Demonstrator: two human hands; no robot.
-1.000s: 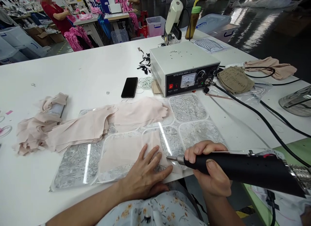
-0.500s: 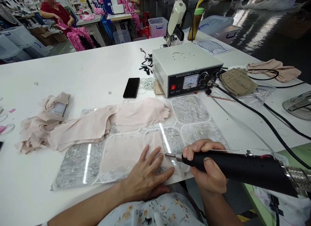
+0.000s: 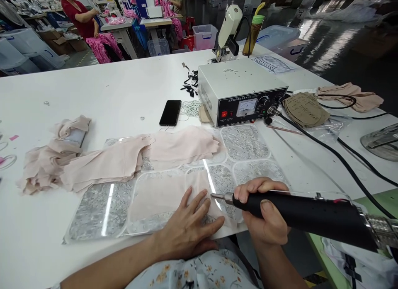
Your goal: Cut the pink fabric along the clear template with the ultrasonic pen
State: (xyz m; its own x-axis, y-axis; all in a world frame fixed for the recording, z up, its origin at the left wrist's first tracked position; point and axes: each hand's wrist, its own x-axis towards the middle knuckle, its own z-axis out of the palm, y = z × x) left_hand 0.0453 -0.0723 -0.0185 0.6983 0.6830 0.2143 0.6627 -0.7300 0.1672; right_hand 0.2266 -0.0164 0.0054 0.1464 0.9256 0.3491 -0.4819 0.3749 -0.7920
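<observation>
Wrapped tight around the black handpiece (image 3: 304, 216), the right hand (image 3: 264, 214) points its metal tip (image 3: 217, 196) at the pale pink fabric piece (image 3: 155, 195), which lies on the clear patterned plate (image 3: 93, 210) near the table edge. The left hand (image 3: 186, 227) lies flat on the fabric, fingers spread, gripping nothing. Over the last second the tip has crept left and now sits just beside the left fingertips, seemingly touching the cloth.

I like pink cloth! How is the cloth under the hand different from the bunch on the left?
The cloth lies flat on the clear mat; the bunch sits crumpled on the white table. The left hand presses the cloth; nothing touches the bunch. Both are pale pink.
</observation>
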